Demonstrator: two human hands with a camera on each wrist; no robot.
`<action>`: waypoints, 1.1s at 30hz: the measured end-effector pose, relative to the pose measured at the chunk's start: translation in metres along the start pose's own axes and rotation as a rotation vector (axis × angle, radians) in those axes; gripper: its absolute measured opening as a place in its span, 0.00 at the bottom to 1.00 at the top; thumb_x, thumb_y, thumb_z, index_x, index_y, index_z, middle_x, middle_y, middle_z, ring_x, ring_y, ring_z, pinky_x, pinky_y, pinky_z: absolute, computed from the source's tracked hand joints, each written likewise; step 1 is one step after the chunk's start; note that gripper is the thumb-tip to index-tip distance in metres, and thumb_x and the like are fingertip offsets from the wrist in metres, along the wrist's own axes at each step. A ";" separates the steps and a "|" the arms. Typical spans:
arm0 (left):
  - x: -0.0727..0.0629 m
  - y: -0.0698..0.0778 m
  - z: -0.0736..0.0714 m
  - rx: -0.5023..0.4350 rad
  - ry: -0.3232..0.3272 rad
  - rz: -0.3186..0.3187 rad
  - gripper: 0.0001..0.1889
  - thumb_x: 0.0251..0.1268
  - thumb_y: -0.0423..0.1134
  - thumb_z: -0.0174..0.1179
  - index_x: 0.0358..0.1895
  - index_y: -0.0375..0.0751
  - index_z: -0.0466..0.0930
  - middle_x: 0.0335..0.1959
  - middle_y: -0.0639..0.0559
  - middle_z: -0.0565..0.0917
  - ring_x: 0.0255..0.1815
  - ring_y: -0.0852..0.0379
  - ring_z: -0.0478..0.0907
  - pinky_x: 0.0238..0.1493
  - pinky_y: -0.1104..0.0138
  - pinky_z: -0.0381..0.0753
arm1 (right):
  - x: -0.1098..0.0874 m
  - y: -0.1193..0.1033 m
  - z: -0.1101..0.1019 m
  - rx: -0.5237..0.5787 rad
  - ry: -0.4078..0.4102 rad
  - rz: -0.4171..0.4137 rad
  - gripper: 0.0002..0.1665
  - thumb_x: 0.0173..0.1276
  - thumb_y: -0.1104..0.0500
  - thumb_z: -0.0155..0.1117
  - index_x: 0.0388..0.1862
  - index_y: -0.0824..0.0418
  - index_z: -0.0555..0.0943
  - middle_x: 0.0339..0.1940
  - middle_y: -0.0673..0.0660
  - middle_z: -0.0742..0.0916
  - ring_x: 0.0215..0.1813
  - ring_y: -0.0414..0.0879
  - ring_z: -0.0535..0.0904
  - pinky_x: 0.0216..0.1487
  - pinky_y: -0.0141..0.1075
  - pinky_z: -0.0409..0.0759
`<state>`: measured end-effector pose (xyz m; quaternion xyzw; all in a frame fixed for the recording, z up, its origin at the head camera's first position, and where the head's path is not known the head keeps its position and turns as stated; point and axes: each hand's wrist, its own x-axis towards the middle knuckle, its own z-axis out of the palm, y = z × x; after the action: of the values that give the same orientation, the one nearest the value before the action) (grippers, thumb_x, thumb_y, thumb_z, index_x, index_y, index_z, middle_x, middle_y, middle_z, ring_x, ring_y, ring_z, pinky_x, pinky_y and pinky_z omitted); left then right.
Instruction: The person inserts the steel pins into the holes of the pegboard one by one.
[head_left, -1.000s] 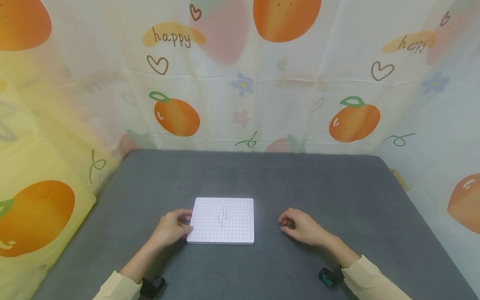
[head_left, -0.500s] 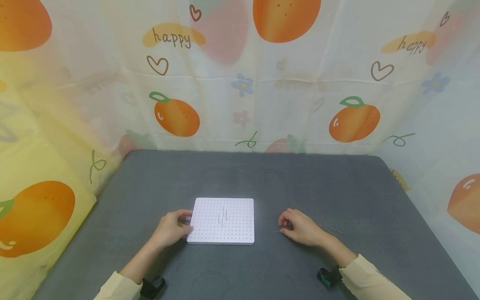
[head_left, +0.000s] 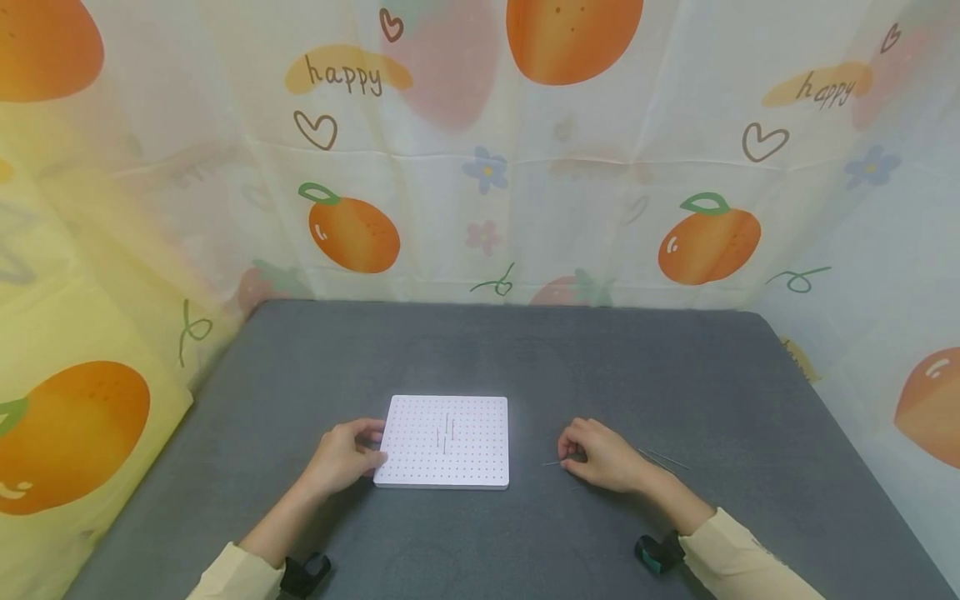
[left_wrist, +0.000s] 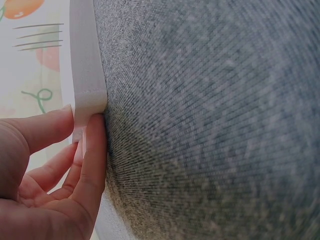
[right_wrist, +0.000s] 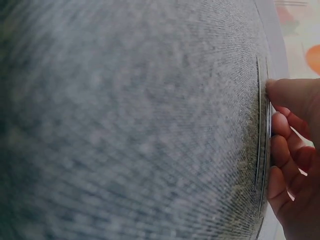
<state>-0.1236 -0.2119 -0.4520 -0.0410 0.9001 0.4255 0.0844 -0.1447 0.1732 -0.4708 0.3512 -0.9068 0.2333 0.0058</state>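
The left hand (head_left: 341, 457) holds the left edge of a white board (head_left: 480, 462) dotted with rows of small holes. In the left wrist view its thumb lies at the board's upper edge, a finger against the lower side. Several thin pins (head_left: 445, 445) stand upright near the board's middle. To the right, the right hand (head_left: 604, 458) is low over the table, its thumb and index finger pinching a thin metal rod (head_left: 551, 463) whose end sticks out leftward. In the right wrist view, more thin rods (right_wrist: 259, 125) lie alongside the fingertips, partly hidden by the hand.
A grey cloth-covered table (head_left: 510, 350) carries everything. More thin rods (head_left: 670, 460) lie behind the right wrist. A fruit-printed curtain (head_left: 450, 208) stands at the back and both sides. Dark straps with devices (head_left: 660, 554) sit at the wrists.
The right index finger has curled down closer to the thumb at the rod, and the right forearm has shifted very slightly left. The left hand and board have stayed still.
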 end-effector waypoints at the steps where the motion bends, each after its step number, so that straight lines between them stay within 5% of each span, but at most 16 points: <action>1: 0.000 0.000 0.000 0.001 0.000 -0.002 0.23 0.50 0.27 0.63 0.54 0.31 0.74 0.42 0.42 0.80 0.30 0.58 0.79 0.28 0.65 0.81 | 0.000 0.000 0.000 -0.006 0.007 -0.005 0.10 0.53 0.62 0.68 0.28 0.51 0.75 0.28 0.44 0.74 0.34 0.37 0.69 0.35 0.31 0.70; 33: 0.001 0.000 0.000 0.001 -0.003 -0.011 0.23 0.50 0.28 0.63 0.54 0.32 0.74 0.42 0.43 0.80 0.30 0.58 0.79 0.28 0.65 0.81 | 0.001 0.002 0.002 -0.032 -0.025 0.035 0.07 0.59 0.60 0.64 0.28 0.49 0.75 0.28 0.41 0.74 0.33 0.35 0.68 0.34 0.29 0.70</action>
<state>-0.1249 -0.2121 -0.4526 -0.0453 0.8998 0.4248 0.0882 -0.1463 0.1732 -0.4733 0.3379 -0.9164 0.2143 -0.0038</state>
